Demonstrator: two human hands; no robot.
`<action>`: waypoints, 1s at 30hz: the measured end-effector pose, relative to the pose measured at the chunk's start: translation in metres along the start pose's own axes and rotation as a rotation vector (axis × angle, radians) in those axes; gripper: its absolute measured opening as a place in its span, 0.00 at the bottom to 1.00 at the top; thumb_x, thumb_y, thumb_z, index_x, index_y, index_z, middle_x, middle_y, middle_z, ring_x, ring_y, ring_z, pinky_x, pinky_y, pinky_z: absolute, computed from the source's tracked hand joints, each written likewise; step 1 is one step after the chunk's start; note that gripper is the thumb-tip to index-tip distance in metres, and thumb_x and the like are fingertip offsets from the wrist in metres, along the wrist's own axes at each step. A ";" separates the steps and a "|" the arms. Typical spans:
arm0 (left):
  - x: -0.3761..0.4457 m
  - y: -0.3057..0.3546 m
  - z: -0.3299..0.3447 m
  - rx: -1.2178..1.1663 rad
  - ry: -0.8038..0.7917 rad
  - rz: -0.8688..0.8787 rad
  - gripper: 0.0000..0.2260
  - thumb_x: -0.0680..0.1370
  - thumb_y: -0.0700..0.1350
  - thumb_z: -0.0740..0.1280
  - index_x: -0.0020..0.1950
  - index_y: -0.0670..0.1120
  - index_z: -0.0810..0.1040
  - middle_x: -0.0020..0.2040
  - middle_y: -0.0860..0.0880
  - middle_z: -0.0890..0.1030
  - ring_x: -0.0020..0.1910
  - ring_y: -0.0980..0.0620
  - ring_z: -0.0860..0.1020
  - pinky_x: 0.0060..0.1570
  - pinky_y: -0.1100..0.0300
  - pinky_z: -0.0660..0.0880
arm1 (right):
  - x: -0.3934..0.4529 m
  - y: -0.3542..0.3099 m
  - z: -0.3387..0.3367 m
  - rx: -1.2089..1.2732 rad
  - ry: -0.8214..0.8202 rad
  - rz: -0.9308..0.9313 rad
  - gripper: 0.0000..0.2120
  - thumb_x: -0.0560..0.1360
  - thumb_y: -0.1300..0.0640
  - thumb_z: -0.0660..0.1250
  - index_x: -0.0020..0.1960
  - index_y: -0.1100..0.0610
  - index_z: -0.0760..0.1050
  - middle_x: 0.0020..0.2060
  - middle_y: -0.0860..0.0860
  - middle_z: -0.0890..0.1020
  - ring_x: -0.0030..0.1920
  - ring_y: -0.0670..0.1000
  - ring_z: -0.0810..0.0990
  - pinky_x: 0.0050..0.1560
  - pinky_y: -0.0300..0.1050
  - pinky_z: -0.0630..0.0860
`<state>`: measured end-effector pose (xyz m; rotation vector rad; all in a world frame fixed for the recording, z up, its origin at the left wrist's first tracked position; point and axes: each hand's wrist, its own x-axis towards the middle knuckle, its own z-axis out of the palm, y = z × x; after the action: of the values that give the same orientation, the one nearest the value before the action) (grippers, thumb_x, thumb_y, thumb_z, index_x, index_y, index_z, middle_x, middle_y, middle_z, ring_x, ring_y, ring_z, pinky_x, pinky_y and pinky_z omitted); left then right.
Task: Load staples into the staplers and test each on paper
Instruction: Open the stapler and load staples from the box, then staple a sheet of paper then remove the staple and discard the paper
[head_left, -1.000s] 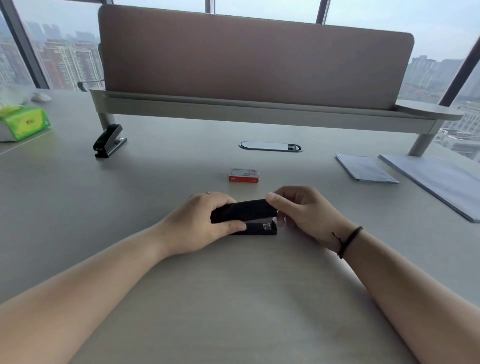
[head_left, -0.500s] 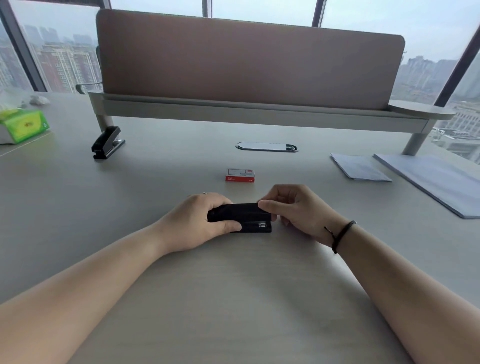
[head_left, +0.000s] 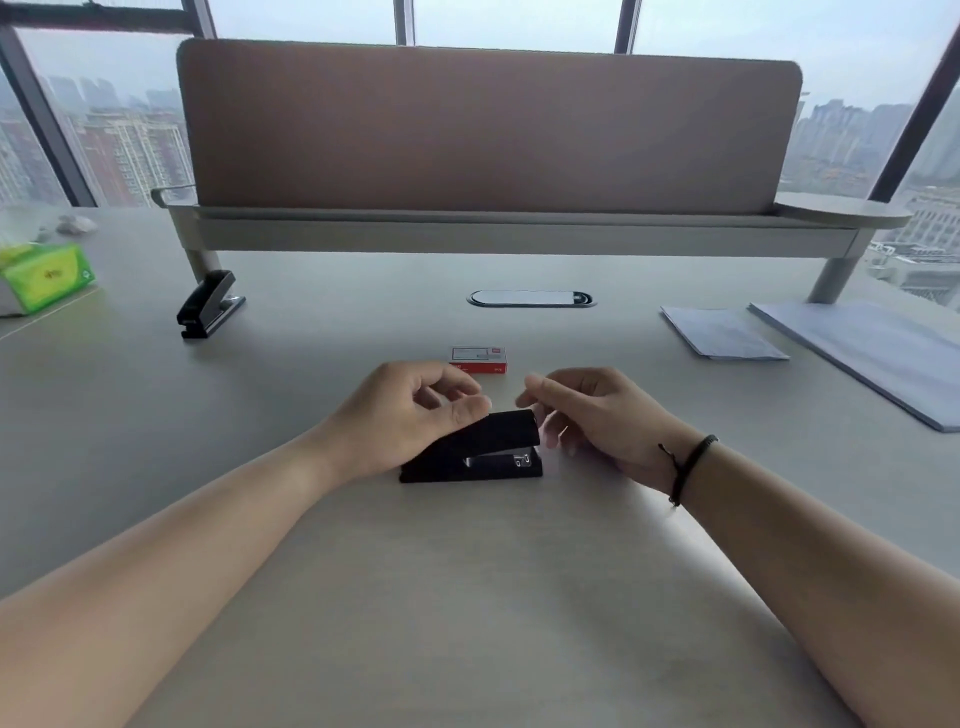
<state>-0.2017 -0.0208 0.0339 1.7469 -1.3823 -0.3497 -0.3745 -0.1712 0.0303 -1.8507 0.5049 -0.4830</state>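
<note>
Stapler in hand: the near stapler sits flat on the desk between both hands, black, top arm raised at a slant over the metal magazine, nose pointing right
Handling: it looks rigid and compact, likely dense for its bulk (metal inside a plastic shell), so it should stay put under a push; the smooth top may slip under a fingertip
Where to hold: judged best gripped across the rear half near the hinge, leaving the nose free for paper
Left hand: the left hand rests against the rear of the top arm, fingers loosely curled, thumb meeting fingertips above it; no real clasp on the stapler shows
Right hand: the right hand hovers just beside the nose, fingers relaxed and slightly bent, gripping nothing visible
Staple box: the red and white staple box lies just beyond the hands, seemingly closed
Second stapler: the far stapler stands well apart at the left, by the divider leg
Paper: the paper sheets lie far right, a larger stack beside them, cut off at the frame edge
Hard to tell: whether staples sit in the magazine (too small), and what, if anything, the left fingertips pinch
Off to the side: a green tissue pack, blurred
</note>
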 end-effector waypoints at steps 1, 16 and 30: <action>0.008 0.005 0.000 -0.005 0.020 -0.002 0.21 0.69 0.67 0.68 0.48 0.53 0.84 0.41 0.48 0.85 0.37 0.54 0.79 0.40 0.60 0.76 | 0.004 0.001 -0.005 0.055 0.020 0.029 0.18 0.75 0.44 0.67 0.46 0.60 0.83 0.34 0.52 0.80 0.33 0.51 0.76 0.30 0.43 0.71; 0.191 0.078 0.120 -0.293 -0.191 -0.370 0.12 0.76 0.43 0.69 0.55 0.38 0.79 0.48 0.41 0.82 0.42 0.47 0.81 0.54 0.51 0.81 | 0.055 0.074 -0.182 -0.902 0.545 0.211 0.26 0.70 0.39 0.69 0.64 0.48 0.74 0.64 0.48 0.76 0.66 0.53 0.71 0.61 0.49 0.68; 0.276 0.096 0.218 -0.692 -0.059 -0.686 0.07 0.79 0.33 0.54 0.46 0.36 0.71 0.43 0.38 0.76 0.45 0.40 0.79 0.52 0.49 0.81 | 0.066 0.101 -0.199 -1.061 0.532 0.245 0.22 0.75 0.38 0.56 0.59 0.49 0.77 0.60 0.48 0.79 0.65 0.55 0.72 0.68 0.60 0.61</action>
<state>-0.3148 -0.3673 0.0539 1.5483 -0.5312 -1.1102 -0.4406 -0.3924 0.0025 -2.5895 1.5523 -0.5960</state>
